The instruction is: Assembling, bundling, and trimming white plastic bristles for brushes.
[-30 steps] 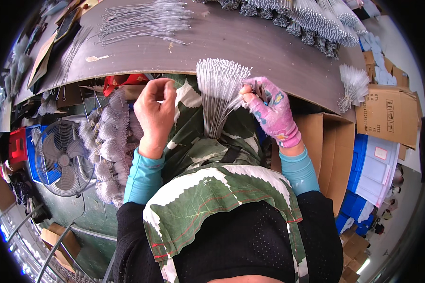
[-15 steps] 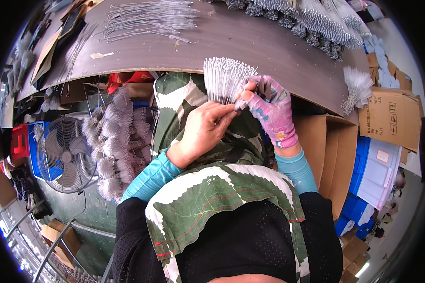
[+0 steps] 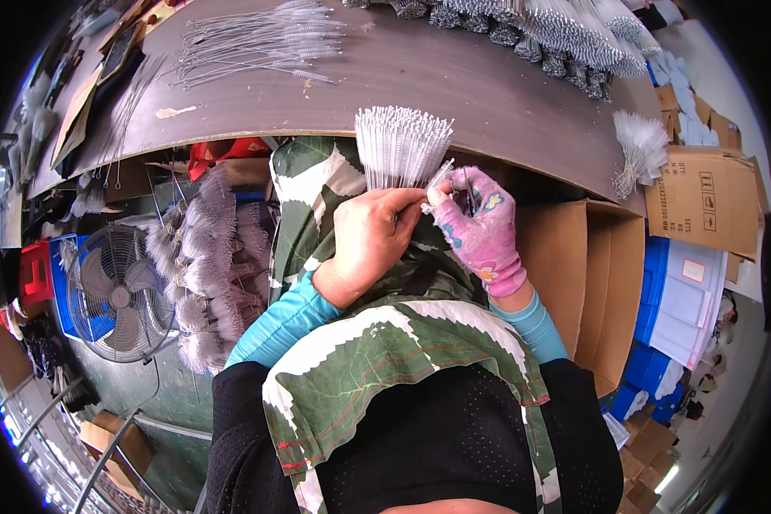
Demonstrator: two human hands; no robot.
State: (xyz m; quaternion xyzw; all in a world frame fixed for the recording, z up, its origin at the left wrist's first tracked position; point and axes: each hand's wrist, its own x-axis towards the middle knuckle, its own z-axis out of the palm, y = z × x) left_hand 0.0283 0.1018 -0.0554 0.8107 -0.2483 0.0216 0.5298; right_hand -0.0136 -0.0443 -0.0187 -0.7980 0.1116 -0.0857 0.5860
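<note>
My left hand is bare and closed around the lower stems of a dense bundle of thin straw-type brushes, whose white bristle ends fan upward. Close beside it is my right hand, in a pink flowered glove with bare thumb and fingertip. Its fingers pinch one brush that slants up just right of the bundle. A dark metal tool, of a kind I cannot make out, lies within the gloved palm. The hands nearly touch at the fingertips, above my green-and-white apron.
On the brown table lie loose wire brushes, a large pile of bundles and a small bundle. An open carton stands right. Hanging brush bundles and a fan are at left.
The right hand has moved down and slightly left, and a single slanted brush now shows at its fingertips. The bundle in the left hand has shifted a little left.
</note>
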